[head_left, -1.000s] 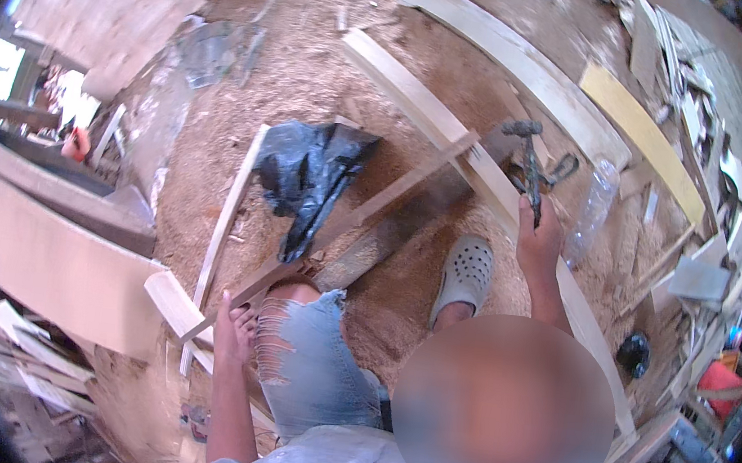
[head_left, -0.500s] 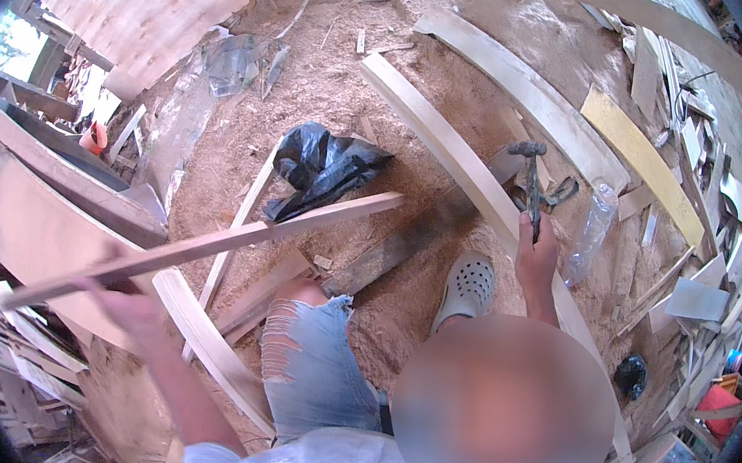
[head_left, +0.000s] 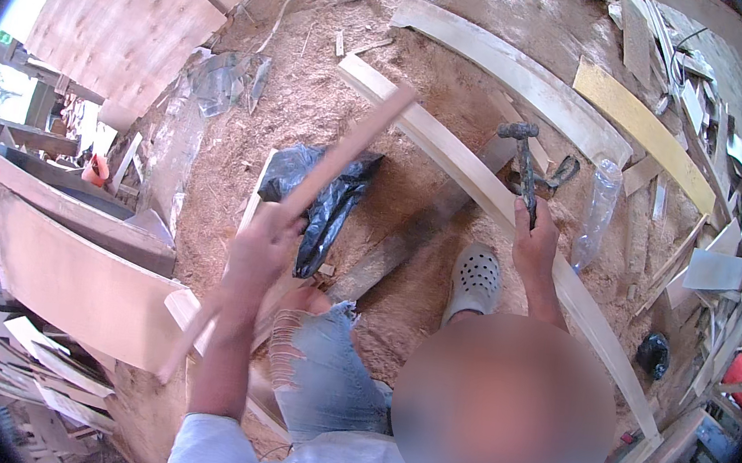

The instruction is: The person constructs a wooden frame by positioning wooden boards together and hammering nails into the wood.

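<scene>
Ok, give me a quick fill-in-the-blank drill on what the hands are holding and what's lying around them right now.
1. The left hand grips a long wooden ____ raised off the ground.
2. The right hand holds a ____ by its handle.
3. The crumpled plastic bag on the sawdust is ____ in colour.
4. Right of the right hand lies a clear plastic ____.

Missing words: strip; hammer; black; bottle

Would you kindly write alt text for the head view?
Seen from above, a person's left hand lifts a long wooden strip, while the right hand holds a hammer over a pale plank on sawdust-covered ground.
</scene>
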A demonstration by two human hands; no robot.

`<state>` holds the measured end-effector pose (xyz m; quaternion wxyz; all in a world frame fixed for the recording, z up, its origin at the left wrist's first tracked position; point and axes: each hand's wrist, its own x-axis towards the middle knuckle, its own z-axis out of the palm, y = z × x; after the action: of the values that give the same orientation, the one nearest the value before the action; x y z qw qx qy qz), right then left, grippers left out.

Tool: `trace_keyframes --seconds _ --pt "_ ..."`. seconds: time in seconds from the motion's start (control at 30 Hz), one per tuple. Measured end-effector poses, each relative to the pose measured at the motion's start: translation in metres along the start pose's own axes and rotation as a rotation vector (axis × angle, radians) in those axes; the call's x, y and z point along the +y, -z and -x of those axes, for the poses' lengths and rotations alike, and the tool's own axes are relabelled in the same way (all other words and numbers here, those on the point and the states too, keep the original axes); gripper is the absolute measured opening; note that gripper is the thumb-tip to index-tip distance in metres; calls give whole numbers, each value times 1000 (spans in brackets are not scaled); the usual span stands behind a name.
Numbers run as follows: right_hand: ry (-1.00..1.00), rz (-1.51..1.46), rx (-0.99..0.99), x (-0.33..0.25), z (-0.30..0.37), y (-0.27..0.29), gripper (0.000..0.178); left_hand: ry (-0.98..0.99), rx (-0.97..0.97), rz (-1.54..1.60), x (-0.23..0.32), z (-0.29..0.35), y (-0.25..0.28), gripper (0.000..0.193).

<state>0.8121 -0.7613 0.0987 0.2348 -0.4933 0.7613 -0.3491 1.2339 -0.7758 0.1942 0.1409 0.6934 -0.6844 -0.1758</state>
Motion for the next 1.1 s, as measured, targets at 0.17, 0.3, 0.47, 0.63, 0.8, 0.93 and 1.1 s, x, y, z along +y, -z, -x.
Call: trace_keyframes --seconds 0.17,0.3,0.47,0.63,0.8,0.93,1.1 --pt "30 -6 -4 0 5 -6 36 -89 -133 -127 -31 2 -131 40" --pt "46 73 17 12 7 1 40 -135 -81 -25 -19 -3 -142 39" --pt "9 71 -20 5 6 0 42 -59 69 19 -43 -11 -120 26" --pt "55 98 14 17 2 -4 42 223 -137 -371 -72 -64 -112 20" --pt "6 62 -51 -3 6 -6 38 246 -517 -287 -96 -111 -142 28" --pt "54 42 30 5 7 -8 37 272 -586 -283 -92 -125 -161 27" --pt "-66 68 -40 -5 8 -2 36 288 -558 -287 -91 -128 -163 27"
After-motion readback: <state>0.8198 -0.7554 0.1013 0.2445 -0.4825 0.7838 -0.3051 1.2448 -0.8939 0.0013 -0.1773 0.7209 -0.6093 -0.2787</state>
